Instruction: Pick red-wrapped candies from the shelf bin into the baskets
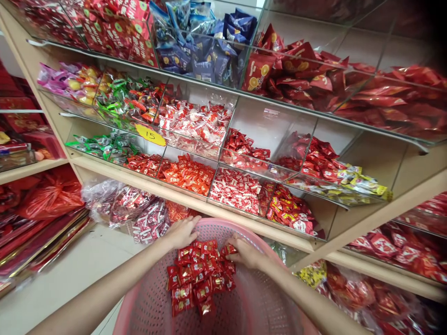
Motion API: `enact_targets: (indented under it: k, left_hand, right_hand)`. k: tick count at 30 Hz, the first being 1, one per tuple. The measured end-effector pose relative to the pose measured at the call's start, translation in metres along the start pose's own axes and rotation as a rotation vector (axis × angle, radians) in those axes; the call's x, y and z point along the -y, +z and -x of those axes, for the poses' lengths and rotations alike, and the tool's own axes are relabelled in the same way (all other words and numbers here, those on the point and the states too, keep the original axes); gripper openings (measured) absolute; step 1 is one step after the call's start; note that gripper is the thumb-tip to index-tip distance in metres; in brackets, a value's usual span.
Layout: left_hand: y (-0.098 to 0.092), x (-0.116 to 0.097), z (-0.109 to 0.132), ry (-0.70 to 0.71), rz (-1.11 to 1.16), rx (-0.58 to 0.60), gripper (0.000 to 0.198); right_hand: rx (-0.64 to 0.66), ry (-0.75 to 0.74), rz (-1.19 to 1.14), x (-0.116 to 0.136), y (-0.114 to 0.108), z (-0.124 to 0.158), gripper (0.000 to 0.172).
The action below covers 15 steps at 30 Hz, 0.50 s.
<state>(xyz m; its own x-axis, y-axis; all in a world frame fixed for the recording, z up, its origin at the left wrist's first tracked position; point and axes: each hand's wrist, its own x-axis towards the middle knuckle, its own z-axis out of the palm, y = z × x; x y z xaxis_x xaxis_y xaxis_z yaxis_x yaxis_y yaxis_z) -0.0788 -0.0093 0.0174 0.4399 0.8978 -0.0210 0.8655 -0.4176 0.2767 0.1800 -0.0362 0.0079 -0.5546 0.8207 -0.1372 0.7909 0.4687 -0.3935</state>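
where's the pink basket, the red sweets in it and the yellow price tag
pink basket [244, 302]: head view, bare inner wall
red sweets [199, 277]: head view, middle of the pile
yellow price tag [150, 135]: head view, by the number 15

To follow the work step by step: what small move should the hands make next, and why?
Probably draw both hands inward to gather the pile of small red shiny sweet packets. The left hand and the right hand touch its far end from either side inside the pink perforated plastic basket; the pile lies spread, none visibly lifted.
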Motion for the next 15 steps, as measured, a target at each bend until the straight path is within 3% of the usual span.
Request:
enact_targets:
  k: [5,10,12,15]
  left_hand:
    - [-0.001,-0.002,0.0,-0.008,0.002,0.009,0.056]
    - [-0.002,-0.003,0.001,-0.004,-0.002,0.006,0.055]
    - [-0.002,-0.003,0.001,-0.003,-0.002,0.006,0.055]
    - [-0.001,-0.003,0.002,0.003,0.006,0.001,0.055]
  right_hand:
    - [0.086,-0.001,-0.046,-0.005,-0.005,0.01,0.026]
    - [0.102,-0.022,-0.003,-0.005,0.013,0.008,0.034]
    - [0.079,-0.011,-0.096,-0.004,0.022,0.004,0.032]
    - [0.019,0.128,-0.38,-0.002,0.034,-0.001,0.031]
